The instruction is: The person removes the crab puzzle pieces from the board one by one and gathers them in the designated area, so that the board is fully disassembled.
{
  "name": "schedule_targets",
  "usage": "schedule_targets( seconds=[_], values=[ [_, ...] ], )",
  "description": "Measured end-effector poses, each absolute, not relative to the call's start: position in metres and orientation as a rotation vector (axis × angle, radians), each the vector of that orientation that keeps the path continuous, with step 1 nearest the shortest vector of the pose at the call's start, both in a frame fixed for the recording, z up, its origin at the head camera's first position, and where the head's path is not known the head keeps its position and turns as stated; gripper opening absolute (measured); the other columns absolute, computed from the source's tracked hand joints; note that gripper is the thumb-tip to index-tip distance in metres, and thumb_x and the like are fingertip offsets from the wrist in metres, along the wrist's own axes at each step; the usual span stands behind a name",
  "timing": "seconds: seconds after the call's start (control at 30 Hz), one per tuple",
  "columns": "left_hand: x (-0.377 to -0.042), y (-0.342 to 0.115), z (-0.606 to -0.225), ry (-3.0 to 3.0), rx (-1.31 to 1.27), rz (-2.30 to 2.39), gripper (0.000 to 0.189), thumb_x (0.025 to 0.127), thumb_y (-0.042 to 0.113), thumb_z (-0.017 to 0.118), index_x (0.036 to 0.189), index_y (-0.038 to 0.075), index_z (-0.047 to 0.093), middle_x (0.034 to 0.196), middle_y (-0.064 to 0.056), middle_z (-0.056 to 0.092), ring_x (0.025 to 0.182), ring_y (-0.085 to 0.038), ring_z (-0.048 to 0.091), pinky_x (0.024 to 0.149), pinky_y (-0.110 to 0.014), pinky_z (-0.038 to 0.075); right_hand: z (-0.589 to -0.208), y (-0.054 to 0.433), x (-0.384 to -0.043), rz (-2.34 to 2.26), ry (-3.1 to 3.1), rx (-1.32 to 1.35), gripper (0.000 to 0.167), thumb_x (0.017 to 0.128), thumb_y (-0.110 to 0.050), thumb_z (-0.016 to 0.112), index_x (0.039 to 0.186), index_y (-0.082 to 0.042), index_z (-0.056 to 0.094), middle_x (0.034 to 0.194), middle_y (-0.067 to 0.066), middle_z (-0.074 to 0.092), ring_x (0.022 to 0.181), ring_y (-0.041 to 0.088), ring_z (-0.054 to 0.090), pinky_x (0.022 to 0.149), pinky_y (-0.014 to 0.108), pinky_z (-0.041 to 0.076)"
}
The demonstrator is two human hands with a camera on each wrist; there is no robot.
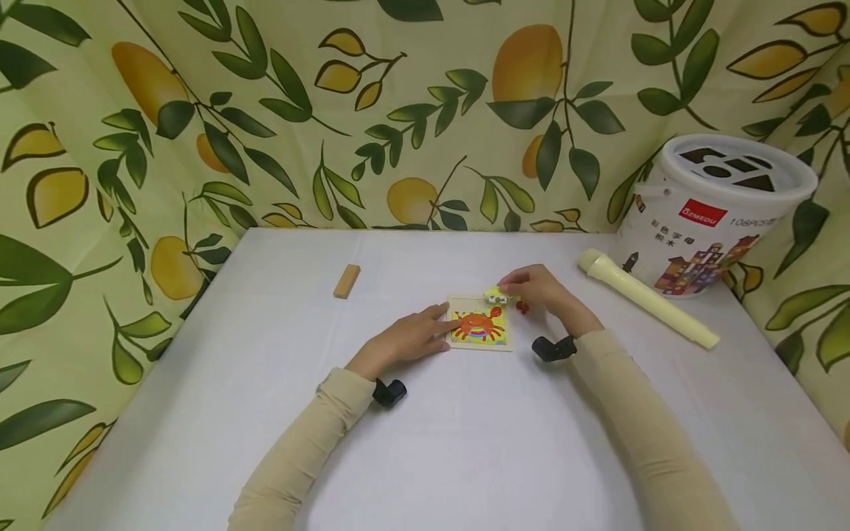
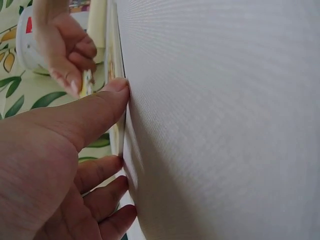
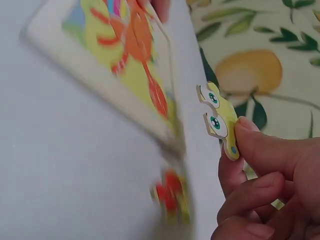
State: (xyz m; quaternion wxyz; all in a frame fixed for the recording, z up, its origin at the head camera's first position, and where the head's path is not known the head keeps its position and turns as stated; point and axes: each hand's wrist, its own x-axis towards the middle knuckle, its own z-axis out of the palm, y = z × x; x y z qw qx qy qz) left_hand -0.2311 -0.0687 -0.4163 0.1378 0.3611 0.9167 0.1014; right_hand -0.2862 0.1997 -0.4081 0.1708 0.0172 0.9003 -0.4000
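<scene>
A square wooden crab puzzle (image 1: 479, 329) lies on the table in the head view, its orange crab on a yellow ground. My left hand (image 1: 413, 335) rests at its left side, the index finger reaching onto the crab. In the left wrist view the thumb (image 2: 102, 107) touches the board's edge, and other fingertips lie against the table. My right hand (image 1: 541, 287) pinches a yellow puzzle piece with two cartoon eyes (image 3: 224, 120) between thumb and finger, raised near the board's upper right corner. Below that hand lies a red and yellow puzzle piece (image 1: 522, 307), blurred in the right wrist view.
A small wooden block (image 1: 347, 281) lies left of the puzzle, toward the back. At the right are a cream microphone-shaped object (image 1: 647, 299) and a white lidded bucket (image 1: 717, 214) with shaped holes. A fruit-patterned cloth (image 1: 412, 147) hangs behind the table.
</scene>
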Motion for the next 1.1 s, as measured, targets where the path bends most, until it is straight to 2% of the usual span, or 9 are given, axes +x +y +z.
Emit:
schedule_targets(
  seconds=[0.3, 0.63, 0.9, 1.1],
  values=[
    [-0.232, -0.071, -0.415, 2.671, 1.017, 0.286, 0.05, 0.092, 0.036, 0.053, 0.14, 0.026, 0.04, 0.152, -0.009, 0.023, 0.139, -0.024, 0.025, 0.108, -0.043, 0.031, -0.408, 0.264, -0.273, -1.088, 2.588, 0.161, 0.04, 0.089, -0.033, 0.06, 0.116, -0.004, 0.062, 0.112, 0.012, 0.06, 0.088, 0.02, 0.046, 0.07, 0.027, 0.04],
    [-0.231, -0.068, -0.416, 2.66, 1.017, 0.324, 0.05, 0.092, 0.035, 0.054, 0.139, 0.026, 0.041, 0.152, -0.009, 0.023, 0.139, -0.025, 0.026, 0.108, -0.044, 0.032, -0.422, 0.271, -0.264, -1.047, 2.721, 0.165, 0.031, 0.089, -0.023, 0.06, 0.107, 0.001, 0.064, 0.108, 0.02, 0.062, 0.093, 0.027, 0.051, 0.08, 0.036, 0.042],
    [-0.231, -0.07, -0.415, 2.657, 1.038, 0.336, 0.05, 0.092, 0.036, 0.053, 0.139, 0.024, 0.041, 0.152, -0.01, 0.024, 0.139, -0.025, 0.026, 0.108, -0.045, 0.031, -0.417, 0.26, -0.261, -1.048, 2.749, 0.187, 0.028, 0.09, -0.021, 0.058, 0.109, 0.0, 0.062, 0.103, 0.018, 0.058, 0.088, 0.026, 0.048, 0.072, 0.029, 0.041],
    [-0.231, -0.07, -0.416, 2.641, 1.042, 0.372, 0.05, 0.092, 0.034, 0.054, 0.139, 0.024, 0.041, 0.152, -0.011, 0.023, 0.139, -0.026, 0.025, 0.108, -0.045, 0.03, -0.412, 0.227, -0.262, -1.059, 2.787, -0.036, 0.026, 0.088, -0.018, 0.061, 0.109, -0.003, 0.064, 0.089, 0.012, 0.054, 0.076, 0.022, 0.048, 0.059, 0.025, 0.041]
  ],
)
